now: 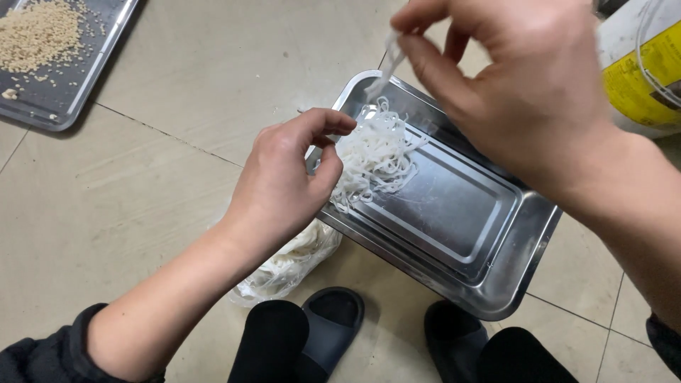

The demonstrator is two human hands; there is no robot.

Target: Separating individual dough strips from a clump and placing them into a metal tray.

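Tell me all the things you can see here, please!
shiny rectangular steel tray: one, silver, on the floor tiles, middle right
white flat noodles: one heap, white, in the tray's upper left corner
clear plastic bag of noodles: one, see-through, on the floor beside the tray
second steel tray with beige grains: one, grey, top left
yellow and white bucket: one, top right
dark slippers: two, bottom edge
left hand: over the tray's edge, at the heap
right hand: raised, pinching a noodle strand

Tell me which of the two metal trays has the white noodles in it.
The large steel tray under both hands, by the person's feet, holds the white noodles. The other tray, at the top left corner, holds small tan grains instead.
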